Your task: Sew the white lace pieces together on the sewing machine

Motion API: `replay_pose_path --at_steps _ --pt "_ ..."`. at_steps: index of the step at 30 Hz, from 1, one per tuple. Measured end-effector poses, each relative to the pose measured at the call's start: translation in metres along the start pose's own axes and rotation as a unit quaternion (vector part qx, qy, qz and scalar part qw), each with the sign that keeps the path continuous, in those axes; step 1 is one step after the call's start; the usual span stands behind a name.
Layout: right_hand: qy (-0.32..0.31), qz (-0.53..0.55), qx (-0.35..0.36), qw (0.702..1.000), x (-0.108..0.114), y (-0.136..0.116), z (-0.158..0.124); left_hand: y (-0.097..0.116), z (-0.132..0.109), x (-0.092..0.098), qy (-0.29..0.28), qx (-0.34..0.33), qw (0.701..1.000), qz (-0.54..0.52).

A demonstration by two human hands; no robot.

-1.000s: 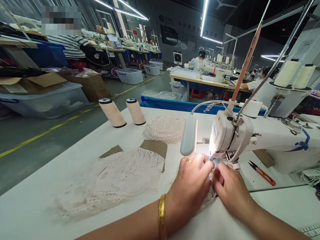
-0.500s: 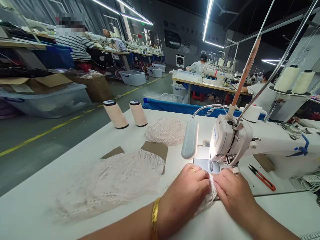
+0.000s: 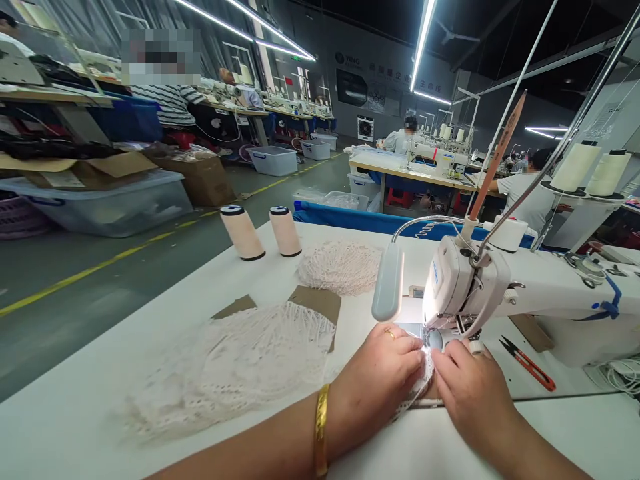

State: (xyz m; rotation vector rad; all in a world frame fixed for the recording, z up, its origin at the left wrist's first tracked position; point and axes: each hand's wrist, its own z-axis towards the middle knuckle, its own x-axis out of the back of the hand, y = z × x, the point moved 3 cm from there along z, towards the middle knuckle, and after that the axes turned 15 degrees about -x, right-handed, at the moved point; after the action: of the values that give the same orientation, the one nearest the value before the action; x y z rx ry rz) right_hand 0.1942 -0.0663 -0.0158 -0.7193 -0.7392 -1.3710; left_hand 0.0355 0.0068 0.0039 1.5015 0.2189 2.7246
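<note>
While the lamp (image 3: 387, 283) is lighting the work, the left hand (image 3: 377, 377) is holding a lace strip (image 3: 427, 363) in a narrow grip, and the strip is lying right at the presser foot (image 3: 425, 335) of the sewing machine (image 3: 443, 277). The right hand (image 3: 473, 380) is resting at the strip's right edge with curled fingers; from where I am standing, I cannot tell whether its grip is pinching the lace or only steadying it. To my eye, guiding it well is calling for both hands to be working evenly, smoothing the edge flat without tugging, fingertips staying clear of the foot. The strip's near end is trailing leftward, so it is wanting slack. Red-handled snips (image 3: 527, 363) are lying to the right, and a lace pile (image 3: 255, 353) is spreading over the bench (image 3: 175, 307) at left.
</note>
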Motion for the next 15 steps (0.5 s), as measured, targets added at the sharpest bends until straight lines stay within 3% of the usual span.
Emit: replay_pose_path --at_steps 15 --pt "0.010 -0.008 -0.006 1.000 -0.0016 0.0015 0.0025 -0.0061 -0.0009 -0.0001 0.019 -0.017 0.999 0.026"
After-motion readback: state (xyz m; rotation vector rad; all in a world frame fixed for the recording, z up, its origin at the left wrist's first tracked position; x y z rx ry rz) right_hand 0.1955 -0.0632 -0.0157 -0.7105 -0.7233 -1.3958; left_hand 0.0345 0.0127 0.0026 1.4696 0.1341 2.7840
